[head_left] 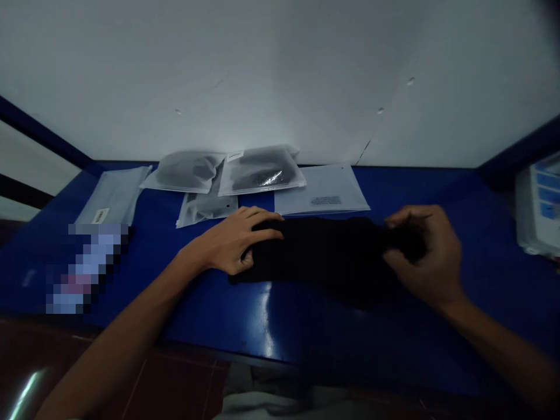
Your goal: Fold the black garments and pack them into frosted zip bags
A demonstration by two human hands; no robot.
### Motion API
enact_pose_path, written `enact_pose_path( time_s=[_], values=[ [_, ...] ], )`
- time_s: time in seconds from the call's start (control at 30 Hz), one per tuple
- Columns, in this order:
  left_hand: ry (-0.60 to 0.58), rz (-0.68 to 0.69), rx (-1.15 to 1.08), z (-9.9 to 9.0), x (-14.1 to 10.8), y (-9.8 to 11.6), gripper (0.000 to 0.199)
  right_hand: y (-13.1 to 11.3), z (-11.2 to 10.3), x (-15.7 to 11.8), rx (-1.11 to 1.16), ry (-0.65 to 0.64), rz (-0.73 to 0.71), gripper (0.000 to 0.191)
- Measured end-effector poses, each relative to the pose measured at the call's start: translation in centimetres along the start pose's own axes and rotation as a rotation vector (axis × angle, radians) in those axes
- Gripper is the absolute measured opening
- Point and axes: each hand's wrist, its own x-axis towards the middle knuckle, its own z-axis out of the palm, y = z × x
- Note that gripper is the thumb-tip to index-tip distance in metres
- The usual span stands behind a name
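The left hand (pixel 234 240) lies spread on a black garment (pixel 324 254) at the middle of the blue bench (pixel 271 326), while the right hand (pixel 426 256) pinches the garment's right end. Frosted zip bags (pixel 230 181) lie just beyond, upper middle.

At my 8 o'clock, a pixelated block (pixel 87 268) hides whatever lies there on the blue surface (pixel 271 326). At 3 o'clock, the view's right edge cuts off a white-and-blue device (pixel 539 210). My right hand (pixel 424 256) is dark and blurred, and the black cloth (pixel 324 256) beneath it is too dark for me to make out folds or garment type. At 12 o'clock, the frosted zip bags (pixel 260 172) show only dark shapes inside, and the print (pixel 326 201) on a plastic sleeve (pixel 321 189) is too small to read.
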Motion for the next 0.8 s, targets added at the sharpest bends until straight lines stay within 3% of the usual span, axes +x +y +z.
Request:
enact_pose_path(
  time_s=[0.07, 0.2, 0.33, 0.43, 0.53, 0.7, 0.8],
  values=[
    [-0.005, -0.024, -0.001, -0.4, -0.4, -0.4, 0.068, 1.3, -0.5, 0.5, -0.05, -0.017, 0.086, 0.042],
    [-0.02, -0.033, -0.014, -0.6, -0.7, -0.8, 0.065, 4.9, -1.6, 1.4, -0.17, -0.249, 0.072, 0.01],
    [0.009, -0.026, -0.003, -0.5, -0.7, -1.0, 0.055, 6.9, -2.3, 1.6, -0.225, -0.251, 0.051, 0.016],
    [0.079, -0.076, 0.021, -0.5, -0.6, -1.0, 0.038, 6.2, -2.3, 1.5, -0.283, -0.195, 0.033, 0.027],
    [0.12, -0.199, 0.072, -0.4, -0.5, -1.2, 0.044, 4.3, -1.8, 1.0, -0.228, -0.184, -0.006, 0.037],
    [0.132, -0.237, 0.152, 0.0, -0.5, -1.9, 0.045, 3.1, -0.3, 0.1, -0.352, -0.346, -0.3, 0.058],
    [0.189, -0.229, 0.153, 0.3, -0.4, -2.0, 0.034, 3.8, 0.1, 0.1, -0.49, -0.376, -0.404, 0.038]
  ],
)
